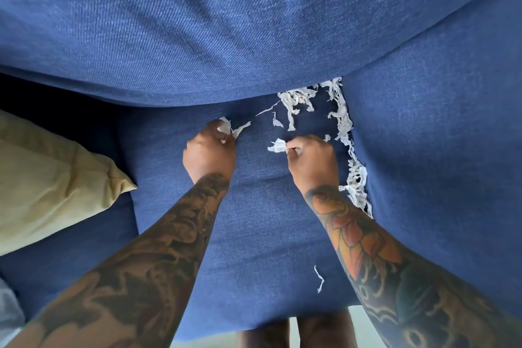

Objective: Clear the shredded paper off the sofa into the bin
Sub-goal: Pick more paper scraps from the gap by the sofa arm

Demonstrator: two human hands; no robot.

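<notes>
A blue woven sofa [254,234] fills nearly the whole view. Its seat cushion [248,248] lies flat in the middle, and a plump back cushion [226,37] bulges over the far edge, casting a dark shadow into the gap at far left. A padded armrest [437,150] rises along the right side. On the left a beige pillow [50,178] lies on the seat, one corner pointing right. At the near edge a strip of pale floor [364,328] shows below the seat. Soft, even light brings out the fabric's diagonal weave.
</notes>
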